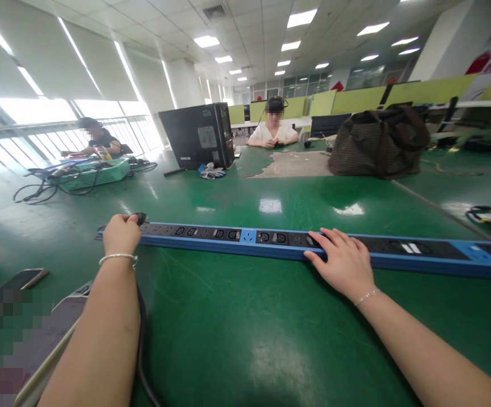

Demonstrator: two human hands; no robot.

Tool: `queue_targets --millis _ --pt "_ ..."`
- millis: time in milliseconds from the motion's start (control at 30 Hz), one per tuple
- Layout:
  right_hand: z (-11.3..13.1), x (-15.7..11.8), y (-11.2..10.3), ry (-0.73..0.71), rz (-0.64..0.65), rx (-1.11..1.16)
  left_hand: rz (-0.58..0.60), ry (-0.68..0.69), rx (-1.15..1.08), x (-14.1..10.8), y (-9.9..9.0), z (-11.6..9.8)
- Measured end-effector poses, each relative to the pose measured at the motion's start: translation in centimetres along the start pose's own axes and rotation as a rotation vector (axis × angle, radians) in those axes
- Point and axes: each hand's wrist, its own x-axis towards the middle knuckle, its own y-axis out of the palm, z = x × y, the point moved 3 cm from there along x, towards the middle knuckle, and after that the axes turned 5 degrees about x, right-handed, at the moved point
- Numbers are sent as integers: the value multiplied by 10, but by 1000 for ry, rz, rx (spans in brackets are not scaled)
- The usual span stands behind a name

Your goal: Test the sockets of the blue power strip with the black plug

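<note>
A long blue power strip (215, 244) with black socket sections lies across the green table in front of me. At its left end my left hand (121, 234) is closed around a black plug (142, 217), held just above the sockets. A black cable (142, 350) hangs down beside my left forearm. My right hand (342, 260) grips the strip right of its middle, thumb on the near side and fingers over the top to the far edge. Whether the plug touches a socket is hidden by my left hand.
A phone (25, 278) lies at the left. Further back stand a green basket (97, 174) with cables, a black computer case (197, 135), gloves (211, 171) and a brown bag (377, 144). Two people sit across the table. Loose wires (485, 215) lie at right.
</note>
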Motion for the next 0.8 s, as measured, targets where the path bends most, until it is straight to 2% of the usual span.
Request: queue_targets --millis 300,433,600,800 --pt "0 0 0 4 15 -4 112 101 167 45 -12 -4" --pt "1 0 0 3 6 6 181 152 259 52 -3 6" --pt "1 0 -1 0 3 -2 201 153 327 57 14 19" --pt "0 0 0 0 10 -14 222 203 346 64 19 21"
